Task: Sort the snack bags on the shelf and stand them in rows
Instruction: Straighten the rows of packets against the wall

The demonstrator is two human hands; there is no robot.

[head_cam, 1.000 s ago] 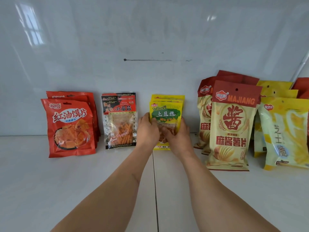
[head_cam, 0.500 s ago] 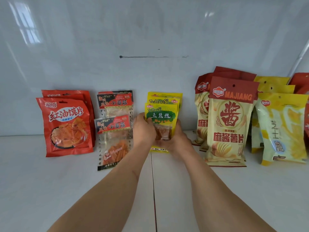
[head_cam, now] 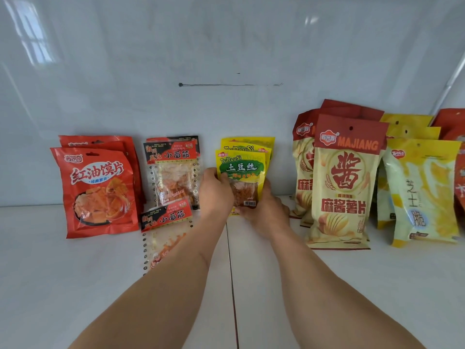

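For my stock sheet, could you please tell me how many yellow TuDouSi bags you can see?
3. The front bag is held by the left hand and right hand; a second and third stand behind it. More may be hidden behind.

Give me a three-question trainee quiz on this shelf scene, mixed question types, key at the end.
1. True or false: both hands hold the front yellow TuDouSi bag.
2. Which bag has fallen flat onto the shelf? A) the red bag B) the front clear-window bag C) the MAJIANG bag
3. Fill in: the MAJIANG bag stands to the ____ of the TuDouSi row.

Key
1. True: the left hand grips its left edge, the right hand its lower right.
2. B
3. right
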